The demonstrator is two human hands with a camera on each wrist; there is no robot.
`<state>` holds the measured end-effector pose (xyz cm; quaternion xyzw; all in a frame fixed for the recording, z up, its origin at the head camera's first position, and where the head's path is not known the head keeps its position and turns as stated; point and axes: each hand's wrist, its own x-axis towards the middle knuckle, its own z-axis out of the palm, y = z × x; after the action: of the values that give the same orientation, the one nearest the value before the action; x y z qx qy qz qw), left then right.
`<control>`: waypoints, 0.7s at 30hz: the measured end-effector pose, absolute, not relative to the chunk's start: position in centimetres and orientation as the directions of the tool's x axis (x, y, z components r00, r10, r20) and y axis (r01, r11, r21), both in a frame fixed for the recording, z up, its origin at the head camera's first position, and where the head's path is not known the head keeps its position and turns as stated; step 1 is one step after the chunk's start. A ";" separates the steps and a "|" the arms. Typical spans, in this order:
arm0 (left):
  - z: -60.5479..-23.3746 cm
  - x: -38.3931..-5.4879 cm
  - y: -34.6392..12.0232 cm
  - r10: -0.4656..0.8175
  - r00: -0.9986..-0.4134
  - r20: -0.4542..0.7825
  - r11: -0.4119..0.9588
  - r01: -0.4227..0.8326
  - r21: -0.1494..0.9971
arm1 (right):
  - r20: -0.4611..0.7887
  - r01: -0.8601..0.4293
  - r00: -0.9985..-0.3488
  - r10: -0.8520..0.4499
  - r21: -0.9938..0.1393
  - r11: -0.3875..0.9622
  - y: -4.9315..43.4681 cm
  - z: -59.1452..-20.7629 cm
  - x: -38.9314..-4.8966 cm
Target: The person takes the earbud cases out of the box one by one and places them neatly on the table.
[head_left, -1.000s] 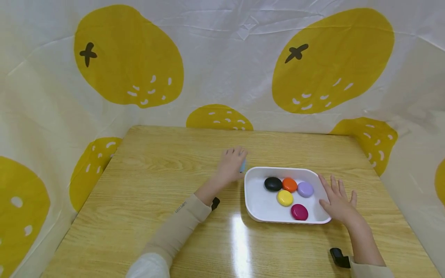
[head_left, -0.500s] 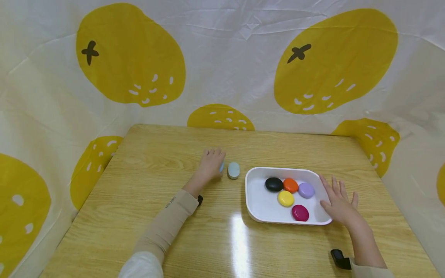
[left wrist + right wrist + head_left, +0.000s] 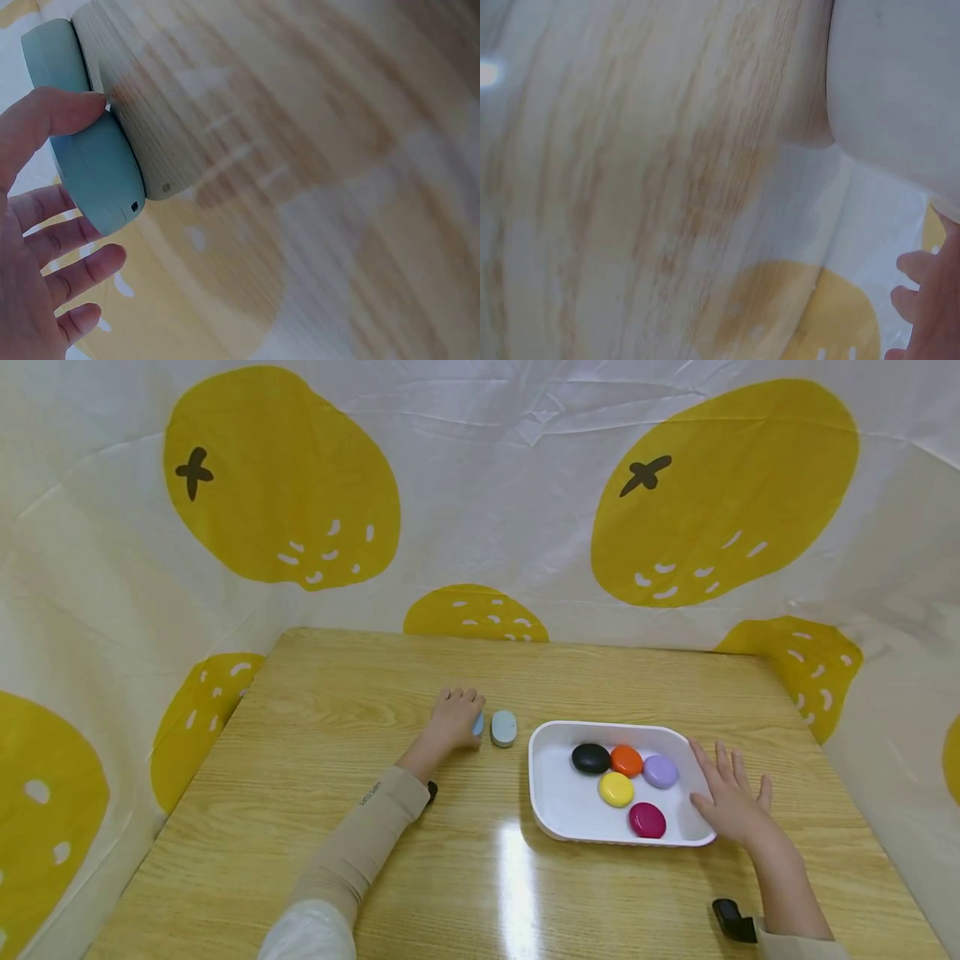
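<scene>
My left hand [image 3: 452,720] is on the table left of the white tray, pinching a light blue earbud case [image 3: 105,176] between thumb and fingers. A seam and a small dark port show on the case in the left wrist view. In the head view only its blue edge shows past the fingers. Close beside it lies a second, paler grey-blue case [image 3: 504,727]. My right hand [image 3: 731,797] is at the tray's right rim, fingers spread, with index finger and thumb right at the edge. The white tray [image 3: 566,822] holds several glossy rounded pieces: black, orange, lilac, yellow and crimson.
The wooden table [image 3: 360,693] extends around the tray. A pale curtain [image 3: 480,485] with yellow fruit prints rises at its back and sides. Black wrist mounts [image 3: 733,920] stick out by both wrists.
Since a second ago my left hand has moved left from beside the tray's rim, and the grey-blue case now shows between them. My right hand has stayed at the tray.
</scene>
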<state>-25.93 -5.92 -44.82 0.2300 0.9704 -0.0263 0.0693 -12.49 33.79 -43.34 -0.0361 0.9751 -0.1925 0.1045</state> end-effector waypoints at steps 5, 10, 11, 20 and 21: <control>-44.7 -25.9 -6.0 0.439 -0.884 -0.161 0.896 0.444 0.004 | -0.186 -0.029 -0.976 -0.109 -0.386 0.922 33.8 -43.4 -12.5; -44.1 -25.7 -5.9 0.452 -0.880 -0.146 0.891 0.451 0.043 | -0.188 -0.030 -0.976 -0.111 -0.388 0.921 33.9 -43.5 -12.5; -43.8 -25.6 -5.7 0.460 -0.878 -0.133 0.888 0.456 0.062 | -0.188 -0.030 -0.976 -0.112 -0.388 0.921 33.9 -43.4 -12.5; -40.7 -24.1 -1.1 0.634 -0.767 0.095 0.752 0.641 0.151 | -0.193 -0.026 -0.975 -0.111 -0.397 0.917 33.9 -43.3 -12.5; -40.6 -23.8 -0.4 0.664 -0.738 0.119 0.728 0.675 0.119 | -0.192 -0.027 -0.975 -0.111 -0.396 0.918 33.9 -43.3 -12.5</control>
<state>-23.79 -0.39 -40.59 0.3603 0.9290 0.0773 -0.0343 -12.51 33.90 -43.31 -0.0354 0.9735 -0.1995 0.1061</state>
